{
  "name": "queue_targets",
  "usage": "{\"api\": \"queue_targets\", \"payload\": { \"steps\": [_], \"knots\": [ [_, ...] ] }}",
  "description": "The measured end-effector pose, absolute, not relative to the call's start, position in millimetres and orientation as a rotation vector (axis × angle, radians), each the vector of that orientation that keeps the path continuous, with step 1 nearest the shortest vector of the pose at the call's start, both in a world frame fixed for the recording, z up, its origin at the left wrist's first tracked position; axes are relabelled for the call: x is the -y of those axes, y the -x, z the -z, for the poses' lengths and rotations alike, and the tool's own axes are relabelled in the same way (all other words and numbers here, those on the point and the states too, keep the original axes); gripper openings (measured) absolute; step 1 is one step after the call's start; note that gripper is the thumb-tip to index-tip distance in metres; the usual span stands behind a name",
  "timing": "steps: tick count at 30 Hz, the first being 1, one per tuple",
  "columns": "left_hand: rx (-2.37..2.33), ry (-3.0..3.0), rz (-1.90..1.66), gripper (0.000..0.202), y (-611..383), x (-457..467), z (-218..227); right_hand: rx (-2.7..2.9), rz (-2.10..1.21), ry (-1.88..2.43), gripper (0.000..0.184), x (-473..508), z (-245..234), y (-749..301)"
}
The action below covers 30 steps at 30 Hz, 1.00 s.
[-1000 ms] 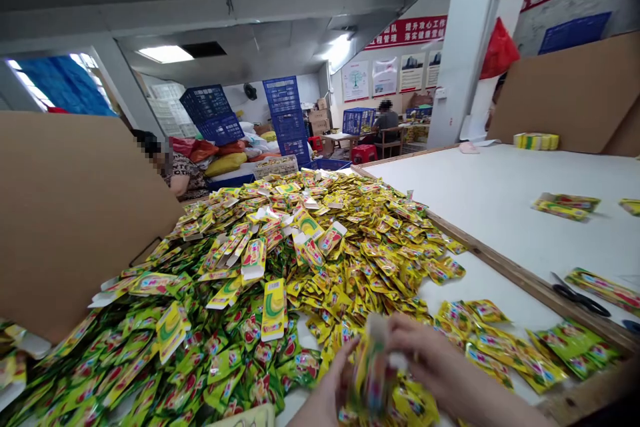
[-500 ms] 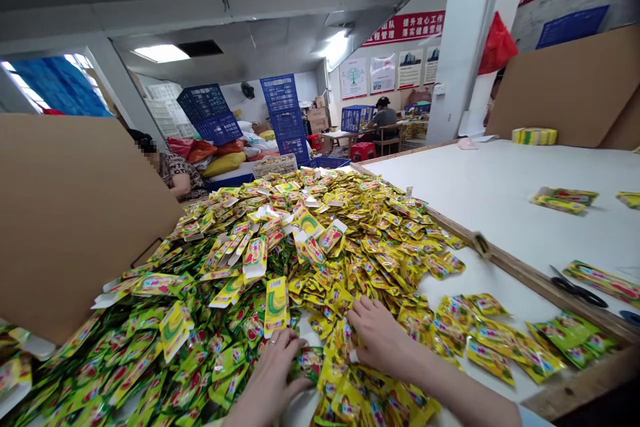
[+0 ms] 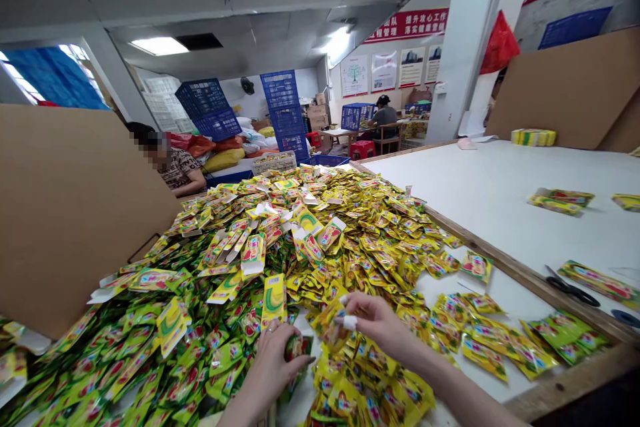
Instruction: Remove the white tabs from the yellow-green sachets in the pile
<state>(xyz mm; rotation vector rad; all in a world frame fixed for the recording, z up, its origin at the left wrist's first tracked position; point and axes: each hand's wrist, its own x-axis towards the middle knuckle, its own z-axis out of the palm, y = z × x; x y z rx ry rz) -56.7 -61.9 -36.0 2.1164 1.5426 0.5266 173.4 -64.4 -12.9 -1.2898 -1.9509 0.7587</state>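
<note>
My left hand (image 3: 273, 360), a ring on one finger, is closed on a green candy packet (image 3: 299, 347) that partly hides behind its fingers. My right hand (image 3: 375, 323), with white wraps on its fingertips, pinches a yellow candy packet (image 3: 327, 321) just above the heap. Loose yellow packets (image 3: 365, 387) lie below it, and green packets (image 3: 190, 373) spread to the left. Just beyond my left hand, a flat yellow carton (image 3: 274, 297) rests on the heap. More small cartons (image 3: 254, 252) lie farther up the pile.
A wooden strip (image 3: 505, 267) edges the white table (image 3: 500, 180). Black scissors (image 3: 573, 290) lie on the right, near a small carton (image 3: 476, 267). A cardboard sheet (image 3: 75, 213) stands at left. One person (image 3: 183, 170) sits behind it; another (image 3: 384, 117) sits farther back.
My right hand has lifted a yellow packet off the heap. My left fingers have closed round the green packet. A blurred object by the wooden strip is gone; a small carton now lies nearby.
</note>
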Motion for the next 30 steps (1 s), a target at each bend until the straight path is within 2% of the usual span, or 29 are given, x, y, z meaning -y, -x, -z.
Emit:
{"api": "queue_targets", "payload": {
  "steps": [2,5,7,10,12,17,19,22,23,30],
  "knots": [
    [-1.487,-2.149,-0.564,0.014,50.3,60.5,29.2,1.811,-1.045,1.119,0.021,69.6,22.8,-156.7],
    [-1.326,-2.106,-0.577,0.01,42.9,64.2,9.9,1.661,-1.355,0.924,0.02,72.2,34.6,-140.0],
    [-1.207,-2.001,-0.537,0.025,42.2,70.8,-4.6,1.694,-1.338,0.921,0.013,70.2,35.3,-138.8],
    [-1.053,-1.773,-0.425,0.06,46.0,81.5,-19.2,1.735,-1.236,0.925,0.0,67.1,27.2,-145.4],
    [-0.936,-1.608,-0.399,0.074,48.4,85.4,-21.1,1.762,-1.192,0.935,0.004,67.6,20.4,-148.6],
    [-0.984,-1.554,-0.513,0.069,45.6,86.0,-13.4,1.801,-1.13,1.015,0.011,74.5,12.4,-147.0],
    [-1.031,-1.627,-0.515,0.079,42.3,88.5,-12.3,1.807,-1.149,1.024,0.02,76.7,11.3,-148.7],
    [-1.039,-1.721,-0.464,0.101,35.6,96.5,-10.8,1.884,-1.381,0.91,0.066,78.3,7.4,-155.9],
    [-1.039,-1.746,-0.45,0.104,32.7,99.2,-9.2,1.933,-1.451,0.86,0.075,78.6,5.3,-158.5],
    [-1.154,-1.896,-0.497,0.113,1.7,103.8,10.6,2.121,-1.275,0.934,0.065,82.9,-1.0,-169.4]
  ]
}}
